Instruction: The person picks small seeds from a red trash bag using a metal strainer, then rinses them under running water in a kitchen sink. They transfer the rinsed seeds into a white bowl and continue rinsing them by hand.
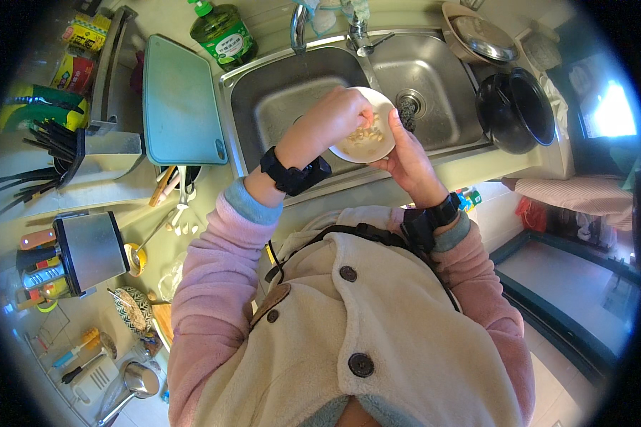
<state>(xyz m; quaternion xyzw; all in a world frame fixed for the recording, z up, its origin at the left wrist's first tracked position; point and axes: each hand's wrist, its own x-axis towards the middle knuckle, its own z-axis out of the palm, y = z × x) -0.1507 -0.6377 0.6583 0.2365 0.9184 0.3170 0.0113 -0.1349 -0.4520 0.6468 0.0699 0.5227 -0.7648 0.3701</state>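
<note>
My right hand (407, 160) grips the right rim of a small white bowl (355, 154), thumb at the edge and fingers beneath. Small pale pieces (364, 136), like peeled garlic cloves or nuts, lie in it. My left hand (347, 109) reaches in from the upper left, its fingertips bent together among the pieces; whether they pinch one is not clear. The bowl is above the near edge of a double stainless steel sink (443, 80). Behind the bowl are a curved spout (298, 29) and a lever tap (359, 40).
A teal cutting board (181, 101) and a green soap bottle (227, 40) stand left of the sink. Black bowls or pans (513, 112) and a lidded pot (481, 37) are at the right. Farther left are a knife block (93, 248) and a utensil holder (112, 155).
</note>
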